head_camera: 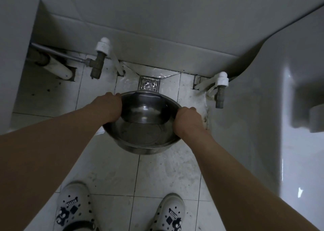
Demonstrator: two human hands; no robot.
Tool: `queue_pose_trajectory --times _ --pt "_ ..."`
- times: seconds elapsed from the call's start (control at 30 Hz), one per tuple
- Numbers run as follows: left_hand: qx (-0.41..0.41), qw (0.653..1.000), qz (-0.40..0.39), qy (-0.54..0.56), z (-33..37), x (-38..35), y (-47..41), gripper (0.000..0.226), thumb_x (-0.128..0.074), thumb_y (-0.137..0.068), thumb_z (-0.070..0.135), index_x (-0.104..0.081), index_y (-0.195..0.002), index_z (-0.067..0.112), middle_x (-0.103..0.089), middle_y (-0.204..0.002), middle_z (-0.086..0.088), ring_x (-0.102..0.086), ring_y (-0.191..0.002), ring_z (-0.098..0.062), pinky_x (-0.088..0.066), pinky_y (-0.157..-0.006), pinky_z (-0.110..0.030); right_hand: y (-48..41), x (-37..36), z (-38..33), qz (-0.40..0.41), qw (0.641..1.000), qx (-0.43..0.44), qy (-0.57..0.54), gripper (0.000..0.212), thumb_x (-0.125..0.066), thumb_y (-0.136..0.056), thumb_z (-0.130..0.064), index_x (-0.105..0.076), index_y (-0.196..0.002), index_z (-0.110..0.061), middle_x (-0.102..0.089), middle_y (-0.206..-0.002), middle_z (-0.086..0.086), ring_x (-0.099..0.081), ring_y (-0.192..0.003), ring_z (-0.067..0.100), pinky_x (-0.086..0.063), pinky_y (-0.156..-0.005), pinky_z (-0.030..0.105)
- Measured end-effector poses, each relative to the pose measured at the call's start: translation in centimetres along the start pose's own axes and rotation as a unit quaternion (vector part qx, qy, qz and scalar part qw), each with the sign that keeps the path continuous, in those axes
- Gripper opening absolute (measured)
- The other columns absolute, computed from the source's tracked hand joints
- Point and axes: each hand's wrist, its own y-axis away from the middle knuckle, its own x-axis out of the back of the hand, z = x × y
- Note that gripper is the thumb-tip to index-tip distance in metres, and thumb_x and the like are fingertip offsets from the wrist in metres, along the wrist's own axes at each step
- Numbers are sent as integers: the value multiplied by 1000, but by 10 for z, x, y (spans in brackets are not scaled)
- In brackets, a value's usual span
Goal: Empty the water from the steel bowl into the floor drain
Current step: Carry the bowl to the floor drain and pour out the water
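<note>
Steel bowl (142, 123) held in the air over the white tiled floor (112, 169), tipped away so that its far rim dips toward the floor drain (149, 84). Water (145, 112) pooled against the far inner wall of the bowl, near inner wall bare and shining. Left hand (109, 106) clamped on the bowl's left rim, fingers curled close together over the edge, tips hidden behind the steel. Right hand (188, 120) clamped on the right rim, fingers likewise pressed together and wrapped round the edge; thumb position not clear on either side. Both bare forearms stretched forward from the bottom corners of the view.

Square metal drain grate set in the floor just beyond the bowl's far rim, at the foot of the back wall, tiles around it wet and glinting. Brass valve (97, 63) with a white cap standing at the floor's far left edge, joined to a grey pipe (57, 52) running left. Second white-capped valve (221, 88) at the far right edge of the floor, beside a large white fixture (280, 116); unclear what kind. Two white clogs (75, 206) with dark charms at the near edge of the floor, well apart from the bowl.
</note>
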Motion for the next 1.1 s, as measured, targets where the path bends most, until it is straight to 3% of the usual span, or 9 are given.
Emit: queue_pose_trajectory --times 0.1,0.23,0.3,0.43,0.63,0.83,1.0,1.1 --pt "-3 1000 13 25 0 1 -2 43 -54 -92 19 -44 -132 6 -55 -119 -19 -59 -103 -34 -40 -73 -33 0 -2 1 -1 1000 0 6 46 -54 -90 -8 -48 -135 -6 -40 -137 18 -56 -115 30 -46 -91 32" --pt "-15 996 37 86 0 -1 1 46 -57 -90 21 -43 -132 10 -53 -118 -19 -58 -102 -35 -44 -79 -38 -3 -6 8 -22 1000 -3 -11 87 -59 -88 -14 -4 -156 -17 -29 -144 21 -51 -120 37 -48 -92 39" --pt "-18 993 51 106 -1 -3 3 54 -58 -89 23 -37 -139 13 -51 -121 -20 -57 -104 -38 -45 -84 -40 -3 -8 12 -8 1000 6 -13 94 -60 -87 -17 3 -156 -21 -27 -144 20 -52 -119 37 -49 -88 38" --pt "-18 991 52 123 0 -6 4 66 -58 -87 19 -29 -146 15 -48 -126 -22 -56 -109 -40 -45 -85 -40 -2 -14 14 51 996 55 43 88 -58 -85 -12 -5 -155 -22 -31 -136 19 -57 -108 37 -46 -76 37" --pt "-12 987 47 153 -3 -16 1 43 -54 -87 20 -43 -129 15 -56 -112 -17 -59 -96 -36 -39 -70 -34 -6 -17 12 67 993 73 69 80 -56 -87 -8 -14 -154 -17 -31 -142 17 -42 -123 37 -45 -90 38" --pt "-10 985 18 169 5 -36 -1 57 -54 -89 18 -34 -143 17 -55 -123 -19 -59 -107 -35 -46 -78 -37 -13 7 8 98 984 79 128 58 -54 -87 -4 -36 -143 -8 -41 -138 11 -43 -123 35 -44 -89 35" --pt "-22 989 15 145 12 -37 0 49 -51 -93 23 -38 -138 11 -58 -123 -18 -59 -108 -35 -47 -82 -39 -15 26 2 100 975 91 176 45 -51 -90 -6 -47 -135 -5 -46 -134 12 -46 -122 36 -45 -89 34" --pt "-25 993 22 116 14 -30 -1 43 -48 -94 22 -41 -135 9 -59 -121 -17 -61 -105 -33 -43 -74 -35 -17 34 -2 82 978 79 174 43 -52 -90 -7 -51 -133 -5 -48 -132 12 -45 -124 35 -45 -92 36"
